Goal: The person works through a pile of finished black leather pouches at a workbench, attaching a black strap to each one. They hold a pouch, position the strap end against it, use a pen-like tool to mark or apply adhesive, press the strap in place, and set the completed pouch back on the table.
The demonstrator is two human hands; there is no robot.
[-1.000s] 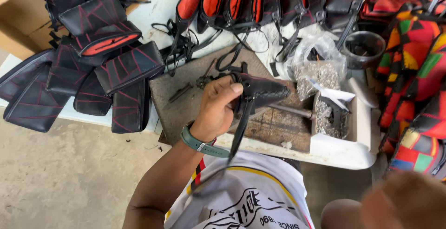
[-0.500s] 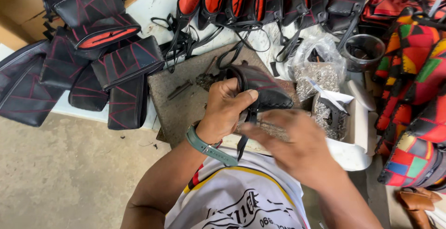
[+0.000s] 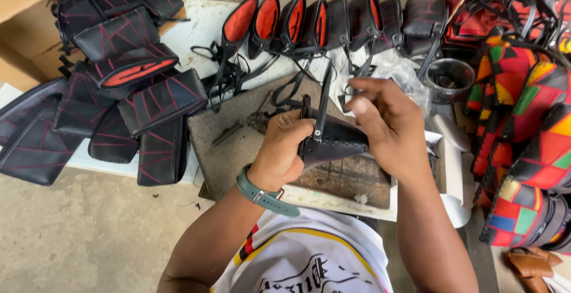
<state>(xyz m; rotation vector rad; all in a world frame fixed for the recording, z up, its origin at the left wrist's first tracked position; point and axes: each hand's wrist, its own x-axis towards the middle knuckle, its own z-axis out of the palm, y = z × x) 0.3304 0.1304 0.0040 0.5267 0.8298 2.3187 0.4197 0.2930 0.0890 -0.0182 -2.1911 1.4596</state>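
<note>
My left hand (image 3: 284, 150), with a green band on the wrist, grips a small black woven leather pouch (image 3: 336, 143) above a stone slab (image 3: 238, 127). My right hand (image 3: 389, 125) closes on the pouch from the right, fingers pinching near its top. A thin black strap (image 3: 323, 101) rises upright from the pouch between the two hands.
A row of black pouches with red lining (image 3: 279, 22) stands at the back of the white bench (image 3: 199, 22). Flat black pouches with red stitching (image 3: 119, 91) pile up at the left. Multicoloured patchwork bags (image 3: 529, 126) lie at the right, beside a clear plastic bag (image 3: 404, 70) and a small round tub (image 3: 449, 79).
My right hand came in from the lower right and took hold of the pouch. The strap, hanging down before, now stands upright. The pouch sits higher between both hands.
</note>
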